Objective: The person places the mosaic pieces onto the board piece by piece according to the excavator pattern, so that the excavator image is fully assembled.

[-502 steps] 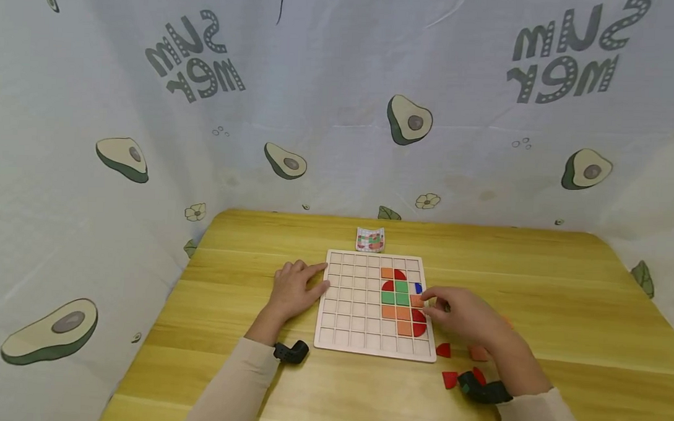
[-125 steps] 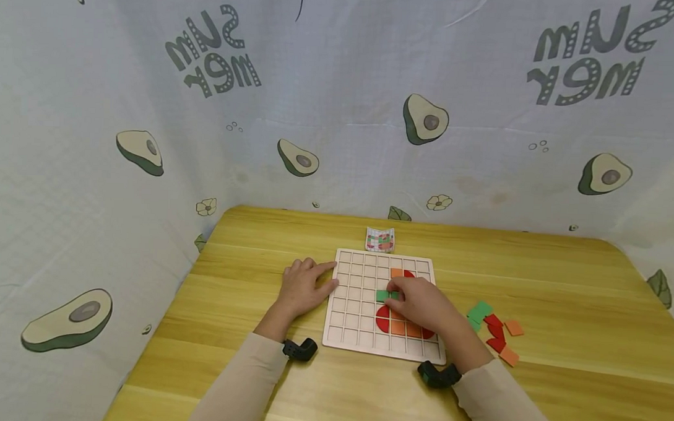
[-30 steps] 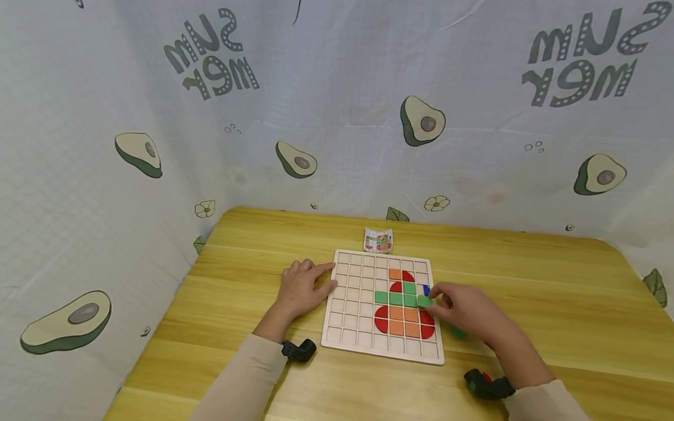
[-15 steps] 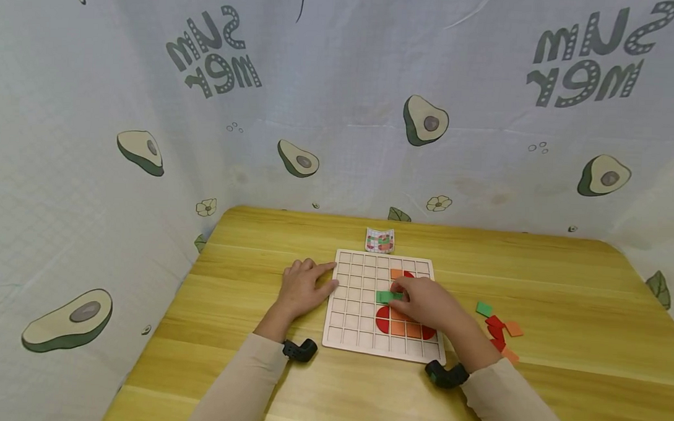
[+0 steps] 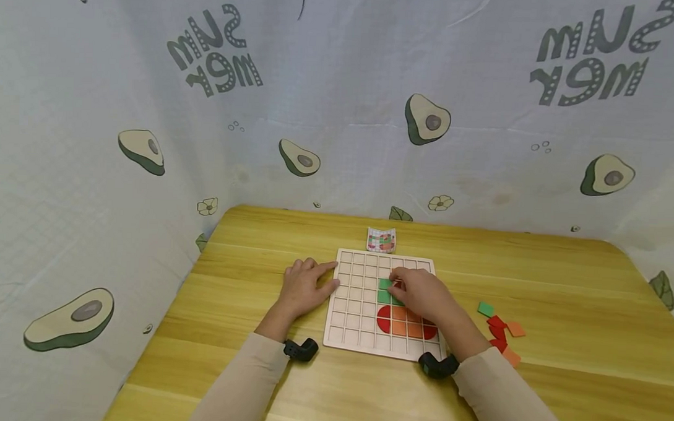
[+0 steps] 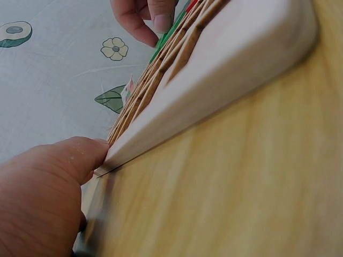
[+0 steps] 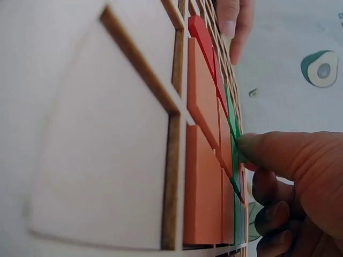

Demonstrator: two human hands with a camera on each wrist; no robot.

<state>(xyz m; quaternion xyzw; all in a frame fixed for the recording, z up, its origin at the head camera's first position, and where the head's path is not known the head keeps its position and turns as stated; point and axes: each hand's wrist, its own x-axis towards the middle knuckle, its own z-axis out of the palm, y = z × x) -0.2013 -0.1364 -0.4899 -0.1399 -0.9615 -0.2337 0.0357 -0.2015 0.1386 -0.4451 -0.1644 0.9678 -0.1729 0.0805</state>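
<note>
Right hand (image 5: 423,294) over the grid board (image 5: 353,319), near its centre. Grip narrow: thumb and index pinch the upper green tile (image 5: 385,284), which sits in a cell just off board centre toward 12 o'clock. Lower green tile (image 5: 385,296) in the next cell, at its 6 o'clock; more green runs under the fingers toward 3, partly hidden.

Left hand (image 5: 306,287) at the board's 10 o'clock edge, index and thumb tips touching the rim, thumb and index spread wide, holds nothing.

Further toward 6: red rounded pieces (image 5: 384,327) stacked at the 9 o'clock end, orange squares (image 5: 399,328) beside them, red end piece (image 5: 430,332) at the 3 o'clock end. Rest of the pattern under the right hand, can't tell.

Loose pile on the table (image 5: 563,286), off the board's 3 to 4 o'clock: loose green tile (image 5: 485,309), loose red tiles (image 5: 497,322), loose orange tiles (image 5: 515,329). Small curled pattern card (image 5: 381,240) just beyond the board's 12 o'clock edge. Black wristbands (image 5: 300,350) on both wrists.
</note>
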